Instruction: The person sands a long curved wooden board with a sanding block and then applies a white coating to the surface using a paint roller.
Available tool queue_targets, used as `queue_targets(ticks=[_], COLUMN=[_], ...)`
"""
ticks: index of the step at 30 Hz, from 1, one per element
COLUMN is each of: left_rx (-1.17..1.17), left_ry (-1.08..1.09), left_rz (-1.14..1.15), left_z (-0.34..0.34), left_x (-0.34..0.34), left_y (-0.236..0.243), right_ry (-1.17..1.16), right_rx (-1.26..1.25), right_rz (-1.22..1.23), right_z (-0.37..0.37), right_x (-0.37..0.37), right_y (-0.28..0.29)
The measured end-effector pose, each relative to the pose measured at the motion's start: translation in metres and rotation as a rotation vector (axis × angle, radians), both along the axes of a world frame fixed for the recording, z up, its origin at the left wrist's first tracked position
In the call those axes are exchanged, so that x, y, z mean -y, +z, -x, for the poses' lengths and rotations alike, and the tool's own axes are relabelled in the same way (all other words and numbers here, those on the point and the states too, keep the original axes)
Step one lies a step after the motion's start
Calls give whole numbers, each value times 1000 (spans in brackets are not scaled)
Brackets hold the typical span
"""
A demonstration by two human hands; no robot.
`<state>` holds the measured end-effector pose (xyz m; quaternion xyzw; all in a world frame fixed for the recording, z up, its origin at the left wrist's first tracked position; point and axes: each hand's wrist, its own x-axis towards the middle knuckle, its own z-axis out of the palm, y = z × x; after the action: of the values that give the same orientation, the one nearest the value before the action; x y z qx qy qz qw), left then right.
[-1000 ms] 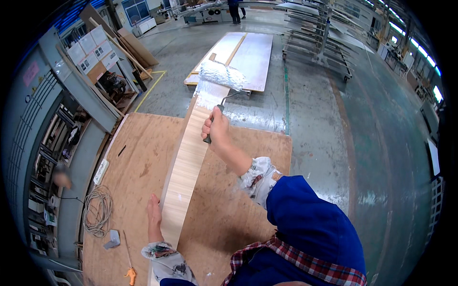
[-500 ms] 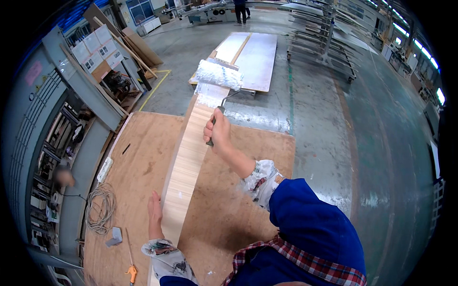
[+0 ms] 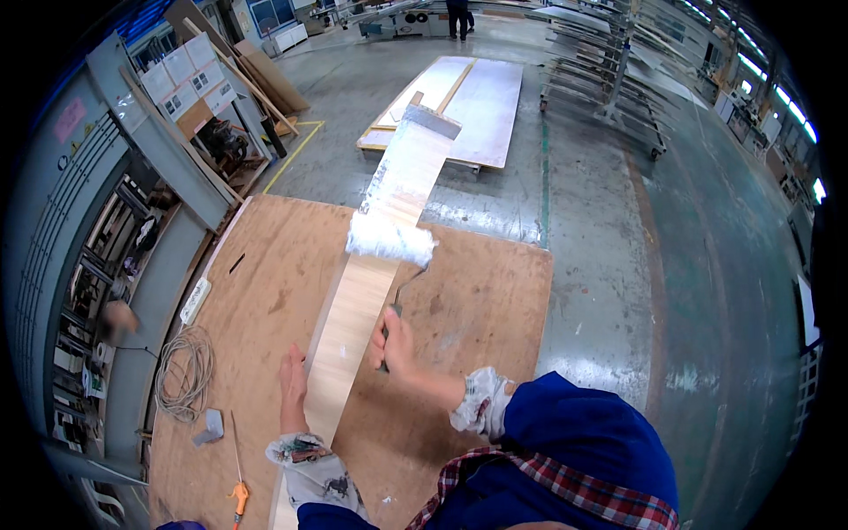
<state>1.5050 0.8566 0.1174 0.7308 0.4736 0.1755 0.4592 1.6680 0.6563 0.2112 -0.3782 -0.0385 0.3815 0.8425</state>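
Note:
My right hand [image 3: 396, 344] is closed round the dark handle [image 3: 392, 310] of a paint roller, whose white fluffy sleeve [image 3: 389, 238] lies across a long pale wood-grain board [image 3: 353, 327]. The board rests lengthwise on a plywood worktop [image 3: 477, 300] and reaches past its far edge; its stretch beyond the roller is coated white. My left hand [image 3: 293, 380] lies along the board's left edge with the fingers stretched out, touching that edge.
On the worktop's left are a power strip [image 3: 195, 300], coiled cable [image 3: 181, 371], grey block [image 3: 209, 426] and orange-handled tool [image 3: 238, 495]. Beyond stand a low stack of white panels [image 3: 486, 106], a metal rack [image 3: 618, 106] and leaning boards [image 3: 274, 79]. People [image 3: 458, 19] stand far back.
My right hand has pulled the roller toward me and down the board, uncovering white coating at the far end. My left hand stays along the edge, fingers still stretched.

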Motion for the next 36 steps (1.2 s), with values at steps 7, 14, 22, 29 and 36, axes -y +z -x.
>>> queue_targets(ticks=[7, 14, 22, 29, 36], left_rx=[-6, 73, 144, 136, 258], left_ry=[-41, 48, 109, 81, 76], left_rz=[-40, -12, 86, 9, 176], left_z=[-2, -1, 14, -6, 24], left_x=[4, 1, -15, 19, 0], left_y=[1, -9, -19, 28, -7], right_ry=[-226, -43, 101, -72, 324], right_rx=[61, 263, 139, 202, -103], right_rz=[-107, 200, 227, 152, 242], right_z=[-120, 7, 28, 14, 104], right_x=[-37, 12, 34, -12, 64], right_y=[57, -17, -32, -15, -50])
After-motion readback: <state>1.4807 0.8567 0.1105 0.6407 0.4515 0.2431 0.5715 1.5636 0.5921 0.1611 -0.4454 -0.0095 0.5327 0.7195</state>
